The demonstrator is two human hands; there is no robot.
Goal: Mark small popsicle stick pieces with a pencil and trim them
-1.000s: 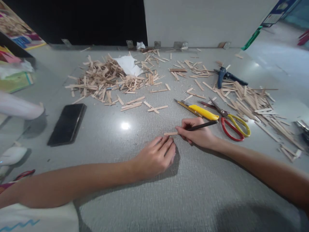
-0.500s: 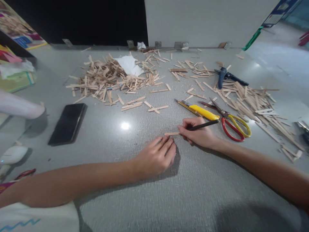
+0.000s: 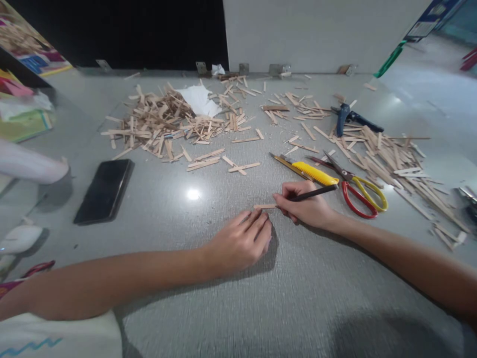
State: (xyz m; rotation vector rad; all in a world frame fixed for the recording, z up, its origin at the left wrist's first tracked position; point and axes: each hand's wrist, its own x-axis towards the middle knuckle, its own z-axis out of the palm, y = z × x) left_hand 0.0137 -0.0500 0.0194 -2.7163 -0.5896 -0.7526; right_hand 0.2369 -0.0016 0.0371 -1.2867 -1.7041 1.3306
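Observation:
My right hand is closed around a dark pen, its tip hidden by the fingers near the right end of a small wooden craft stick. The stick lies flat on the grey table. With curled fingers, my left hand holds the stick's left part against the tabletop from the near side. Just beyond my right hand lie a yellow utility knife and scissors with one red and one yellow handle.
A heap of craft sticks with a white tissue lies at the back left. More sticks and dark blue pliers-like cutters lie at the right. A black phone rests at the left. A panel borders the back.

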